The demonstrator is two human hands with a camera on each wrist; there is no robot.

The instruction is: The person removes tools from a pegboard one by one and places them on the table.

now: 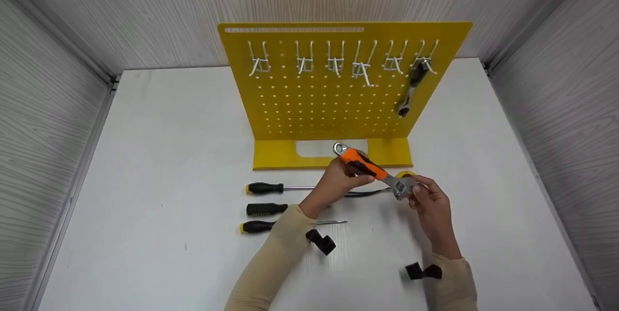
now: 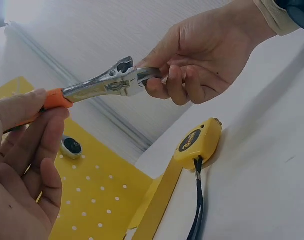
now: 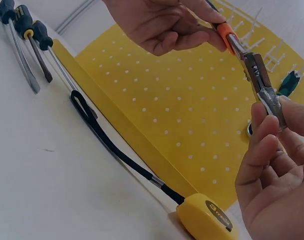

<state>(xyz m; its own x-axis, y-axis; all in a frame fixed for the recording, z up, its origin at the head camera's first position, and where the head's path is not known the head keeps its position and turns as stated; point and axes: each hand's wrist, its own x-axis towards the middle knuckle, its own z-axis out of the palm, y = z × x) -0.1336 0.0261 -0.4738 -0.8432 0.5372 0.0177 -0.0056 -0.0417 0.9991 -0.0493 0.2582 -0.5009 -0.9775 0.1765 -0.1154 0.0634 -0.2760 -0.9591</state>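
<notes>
Both hands hold one adjustable wrench (image 1: 366, 166) above the table, in front of the yellow pegboard. Its handle is orange and black, with a ring at the end; its metal head points right. The left hand (image 1: 337, 181) grips the orange handle between thumb and fingers. At the other end, the right hand (image 1: 432, 204) pinches the jaw end of the metal head, seen closely in the right wrist view. Below the wrench lies a yellow tape measure (image 2: 199, 144) with a black wrist strap (image 3: 119, 152), partly hidden by the hands in the head view.
The yellow pegboard (image 1: 329, 103) stands at the back with several white hooks (image 1: 335, 64) along its top. A black-handled wrench (image 1: 411, 88) hangs from the rightmost hook. Three screwdrivers, among them a yellow-ended screwdriver (image 1: 265, 188), lie on the white table (image 1: 159, 195) left of the hands.
</notes>
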